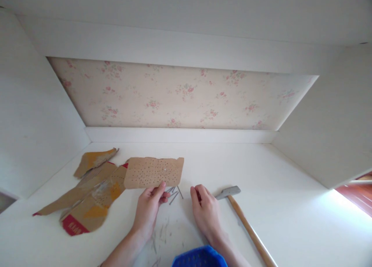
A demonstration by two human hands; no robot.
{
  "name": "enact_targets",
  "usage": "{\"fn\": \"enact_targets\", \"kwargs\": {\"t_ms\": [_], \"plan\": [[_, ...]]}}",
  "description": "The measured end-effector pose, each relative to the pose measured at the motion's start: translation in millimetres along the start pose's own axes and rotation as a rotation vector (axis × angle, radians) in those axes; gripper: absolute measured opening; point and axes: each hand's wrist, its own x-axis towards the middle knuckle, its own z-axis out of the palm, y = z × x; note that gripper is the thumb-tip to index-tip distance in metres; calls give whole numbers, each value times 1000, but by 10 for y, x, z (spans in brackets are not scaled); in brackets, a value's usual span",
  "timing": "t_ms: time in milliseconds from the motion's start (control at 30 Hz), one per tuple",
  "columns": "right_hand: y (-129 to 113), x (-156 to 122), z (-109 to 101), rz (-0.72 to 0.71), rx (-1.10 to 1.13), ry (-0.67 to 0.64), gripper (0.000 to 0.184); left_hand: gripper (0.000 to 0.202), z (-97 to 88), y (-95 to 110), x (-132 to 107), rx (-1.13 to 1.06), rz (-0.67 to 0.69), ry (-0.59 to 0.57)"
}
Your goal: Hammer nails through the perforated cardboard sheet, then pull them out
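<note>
My left hand point(149, 209) pinches the lower edge of a brown cardboard piece point(154, 172) full of small holes and lifts it slightly off the white desk point(290, 209). Several grey nails point(174, 193) lie on the desk just below the cardboard, between my hands. My right hand point(206, 211) rests on the desk with its fingers curled near the nails; whether it holds one is hidden. A hammer point(244, 220) with a metal head and wooden handle lies right of that hand.
Torn cardboard scraps point(87, 197) with red and yellow print lie at the left. A blue perforated basket point(200, 257) sits at the near edge. White side walls and a floral back panel point(180, 94) enclose the desk.
</note>
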Motion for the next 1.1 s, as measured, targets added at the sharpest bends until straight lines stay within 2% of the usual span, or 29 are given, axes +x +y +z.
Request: {"fn": "enact_targets", "kwargs": {"t_ms": [167,300,467,667,833,1100], "plan": [[-11,3,37,-31,-136,-92,23,43,19,46,-36,44,-13,-54],[-19,20,50,-38,-150,-100,22,43,33,87,-68,107,-13,-94],[-32,3,-8,-36,-47,-37,24,44,43,142,-102,202,-4,-148],[-46,-39,-45,-138,185,39,15,48,39,140,-106,394,81,-286],[-51,-31,-29,-182,202,0,18,49,64,125,-141,534,138,-396],[-36,-28,-26,-184,248,-21,15,49,13,48,-120,590,177,-468]]}}
